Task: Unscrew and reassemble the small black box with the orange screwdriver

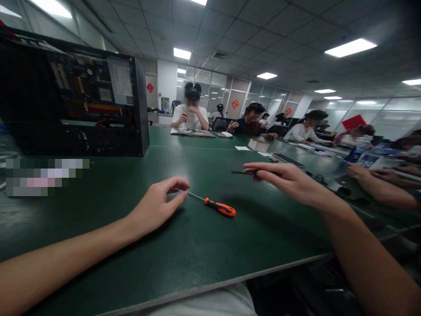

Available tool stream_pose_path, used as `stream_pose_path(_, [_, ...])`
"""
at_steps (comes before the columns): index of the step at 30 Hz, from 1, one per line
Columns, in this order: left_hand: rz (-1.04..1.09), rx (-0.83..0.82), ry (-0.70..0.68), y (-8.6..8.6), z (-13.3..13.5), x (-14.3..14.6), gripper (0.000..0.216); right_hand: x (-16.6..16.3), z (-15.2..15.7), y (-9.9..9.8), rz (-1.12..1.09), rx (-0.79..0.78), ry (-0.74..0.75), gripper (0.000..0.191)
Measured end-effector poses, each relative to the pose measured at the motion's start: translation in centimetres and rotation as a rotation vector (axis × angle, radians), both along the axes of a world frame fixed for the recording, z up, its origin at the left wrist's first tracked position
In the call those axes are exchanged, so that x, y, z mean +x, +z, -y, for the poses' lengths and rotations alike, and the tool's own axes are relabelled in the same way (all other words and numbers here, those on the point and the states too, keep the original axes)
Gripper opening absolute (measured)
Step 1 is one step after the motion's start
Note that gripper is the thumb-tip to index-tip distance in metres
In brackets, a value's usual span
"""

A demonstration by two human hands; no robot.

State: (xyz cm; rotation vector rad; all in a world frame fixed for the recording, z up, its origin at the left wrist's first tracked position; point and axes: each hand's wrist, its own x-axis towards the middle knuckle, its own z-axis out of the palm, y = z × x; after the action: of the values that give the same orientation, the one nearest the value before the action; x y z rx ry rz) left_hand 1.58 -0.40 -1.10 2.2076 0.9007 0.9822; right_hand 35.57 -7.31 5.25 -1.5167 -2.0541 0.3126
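My left hand (pixel 160 205) rests on the green table (pixel 197 250), fingers curled in a loose pinch at the metal tip of an orange-handled screwdriver (pixel 215 205) that lies flat on the table. My right hand (pixel 284 180) hovers above the table to the right, fingers closed round a thin dark stick-like tool (pixel 241 172) that points left. An open black computer case (pixel 74 94) with its circuit boards exposed stands at the far left.
Several people sit along the far and right sides of the long table with trays, papers and devices in front of them. Another person's forearms (pixel 378 186) rest on the table at the right. The table's near edge runs just below my arms.
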Motion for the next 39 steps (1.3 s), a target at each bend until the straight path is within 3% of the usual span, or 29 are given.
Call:
stream_pose_path(4, [-0.038, 0.013, -0.002, 0.2, 0.2, 0.1, 0.027, 11.3, 2.2, -1.3, 0.212, 0.237, -0.741, 0.054])
stream_pose_path(5, [-0.042, 0.02, -0.007, 0.3, 0.2, 0.2, 0.027, 13.5, 2.5, -2.0, 0.308, 0.223, -0.879, 0.054])
stream_pose_path(7, [-0.047, 0.02, -0.02, 0.3, 0.4, 0.2, 0.026, 16.7, 2.6, -3.6, 0.414, 0.153, -0.989, 0.053])
stream_pose_path(10, [-0.049, 0.003, -0.016, 0.4, 0.4, 0.3, 0.025, 18.9, 2.0, -5.6, 0.452, 0.058, -0.985, 0.05])
stream_pose_path(14, [-0.023, -0.052, 0.019, 0.3, -0.1, 0.2, 0.024, 19.4, 1.2, -6.5, 0.512, -0.013, -0.98, 0.049])
stream_pose_path(20, [0.007, -0.13, 0.016, -0.2, -0.7, 0.0, 0.025, 19.2, 1.2, -6.6, 0.564, -0.036, -1.01, 0.052])
stream_pose_path(39, [-0.037, -0.054, 0.007, -0.2, -0.6, 0.3, 0.025, 18.4, 1.8, -6.2, 0.612, -0.058, -1.028, 0.055])
